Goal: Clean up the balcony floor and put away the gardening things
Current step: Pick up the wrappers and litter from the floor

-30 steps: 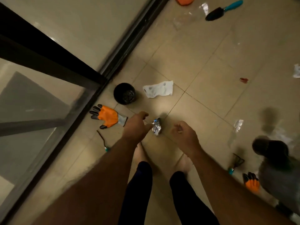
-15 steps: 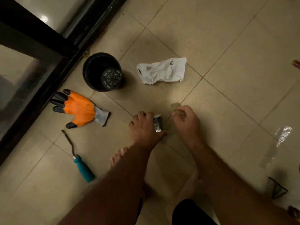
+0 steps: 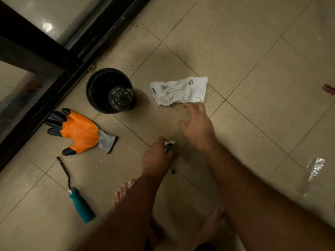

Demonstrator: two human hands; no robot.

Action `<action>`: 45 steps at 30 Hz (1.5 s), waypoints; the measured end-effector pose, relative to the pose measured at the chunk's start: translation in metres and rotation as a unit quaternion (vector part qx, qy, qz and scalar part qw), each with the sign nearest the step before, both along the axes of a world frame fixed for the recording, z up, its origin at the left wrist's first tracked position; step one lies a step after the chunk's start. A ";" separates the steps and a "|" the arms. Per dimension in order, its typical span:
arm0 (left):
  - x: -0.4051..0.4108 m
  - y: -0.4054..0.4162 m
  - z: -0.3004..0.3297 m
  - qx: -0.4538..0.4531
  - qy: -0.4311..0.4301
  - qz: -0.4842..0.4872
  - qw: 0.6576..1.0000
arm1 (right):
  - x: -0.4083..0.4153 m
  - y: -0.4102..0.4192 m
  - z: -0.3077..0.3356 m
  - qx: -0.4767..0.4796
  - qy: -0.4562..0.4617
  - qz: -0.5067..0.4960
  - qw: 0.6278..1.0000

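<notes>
Since the earlier frame, I advance my right hand (image 3: 196, 124), fingers spread, to the white wrapper (image 3: 179, 91) at upper centre; my left hand (image 3: 156, 156) grips foil scrap (image 3: 169, 144). Risk: overreaching loosens it.

Both forearms are bare, no sleeves, watch or rings on the left hand (image 3: 157, 159) or the right hand (image 3: 196, 124). Below them, bare feet (image 3: 122, 192) and dark trouser hems.

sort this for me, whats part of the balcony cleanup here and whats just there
Part of the job: foil wrapper gripped in left hand; white packet by right hand; black pot; orange glove; teal-handled tool; clear plastic scrap.

Just there: door frame; floor tiles.
</notes>
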State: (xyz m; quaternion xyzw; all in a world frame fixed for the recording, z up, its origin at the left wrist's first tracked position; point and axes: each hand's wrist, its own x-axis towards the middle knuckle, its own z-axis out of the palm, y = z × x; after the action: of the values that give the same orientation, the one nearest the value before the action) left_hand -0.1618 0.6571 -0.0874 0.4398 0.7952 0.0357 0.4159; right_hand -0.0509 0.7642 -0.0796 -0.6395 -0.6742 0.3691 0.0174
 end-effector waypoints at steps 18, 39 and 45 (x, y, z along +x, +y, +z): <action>-0.019 0.024 0.027 -0.008 -0.208 0.480 0.852 | 0.034 -0.004 -0.016 -0.088 -0.018 -0.039 0.995; 0.170 0.093 0.233 -0.010 -0.426 0.159 0.891 | 0.151 -0.048 0.242 -0.120 0.365 -0.457 0.802; 0.282 0.085 0.274 -0.060 -0.389 0.118 0.912 | 0.244 -0.090 0.276 -0.023 0.332 -0.637 0.696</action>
State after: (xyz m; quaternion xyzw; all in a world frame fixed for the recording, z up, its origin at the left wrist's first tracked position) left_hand 0.1203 0.7419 0.1868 0.2681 0.6172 0.2054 0.7106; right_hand 0.1932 0.6744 0.1962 -0.7516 -0.0478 0.4735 0.4567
